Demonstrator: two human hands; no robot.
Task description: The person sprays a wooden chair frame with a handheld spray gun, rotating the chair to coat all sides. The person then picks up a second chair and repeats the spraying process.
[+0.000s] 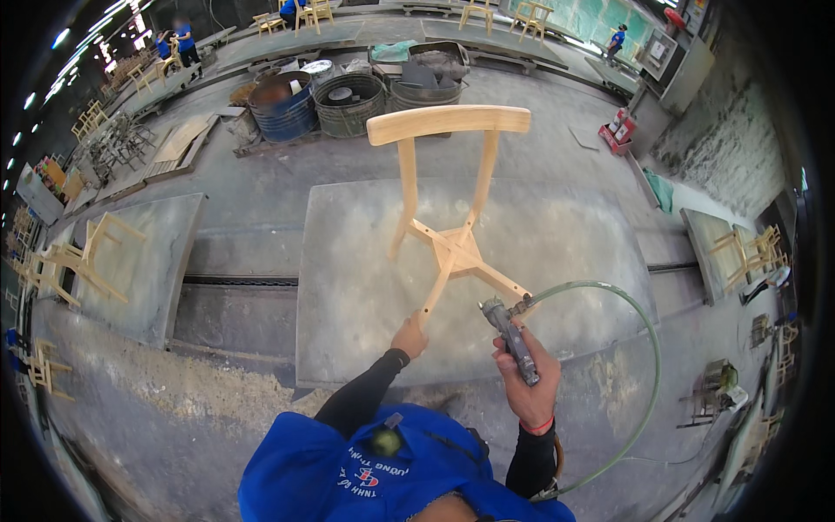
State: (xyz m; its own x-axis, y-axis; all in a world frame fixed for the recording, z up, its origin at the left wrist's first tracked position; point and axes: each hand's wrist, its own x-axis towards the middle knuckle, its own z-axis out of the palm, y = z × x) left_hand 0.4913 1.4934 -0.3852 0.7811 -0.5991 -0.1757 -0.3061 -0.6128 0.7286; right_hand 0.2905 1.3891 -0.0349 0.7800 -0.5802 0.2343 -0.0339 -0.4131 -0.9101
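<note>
Grey platform (348, 287) is carrying the pale wooden chair frame (457, 248), which is standing mid-board with its backrest (448, 124) facing away from the wearer. Green hose (654, 344) is looping out to the right and running to a spray-gun-like tool (511, 337), nose pointing up-left at the frame. Right hand (531, 374) is wrapping the tool body, fingers curled; can't tell if a trigger is being pressed. Left hand (411, 337) is gripping the near left corner of the frame, mostly closed.

To do it well, I'd be steadying with the left, holding the nozzle square to the wood at an even gap, moving at constant speed, minding the left fingers and letting the hose hang clear of the legs.

Containers, big to small: wide greyish bin (424, 97) is holding dark slabs; blue drum (283, 123) is showing a rusty inside with something pale poking up; dark green drum (350, 120) is holding a smaller round can (341, 94); red box (616, 141) is holding red cylinders
</note>
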